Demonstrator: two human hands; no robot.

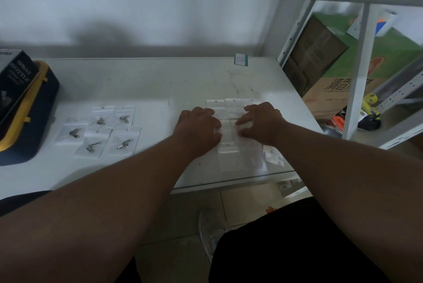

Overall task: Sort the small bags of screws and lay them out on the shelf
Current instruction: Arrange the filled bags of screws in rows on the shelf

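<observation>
So I'm roughly halfway through this, I'd say. Over toward the left side of the shelf (142, 81) there's a finished group: five little bags with dark metal screws (100, 131), two in the back row and three nearer the front edge, sitting close together and a couple of them overlapping at the corners, so not perfectly neat but clearly their own pile. Now I'm on the second batch, the pale bags (231, 122), which sit toward the right side, running from mid-shelf down almost to the front edge. Whatever is in these is light coloured and I honestly can't make it out through the plastic. My left hand (199, 126) lies on the left part of that batch with fingers loosely curled and pressing down, and my right hand (261, 122) is on the right part, fingertips bent onto the bags like I'm nudging them into line. Neither hand looks to be lifting anything, though the fingertips are partly hidden, so a light pinch isn't ruled out. What's left, I reckon: straighten the back row, then deal with the few bags nearest the front edge, which lie skewed and stacked on each other. A dark box with a yellow case (20, 109) sits at the far left edge, well apart from everything.
</observation>
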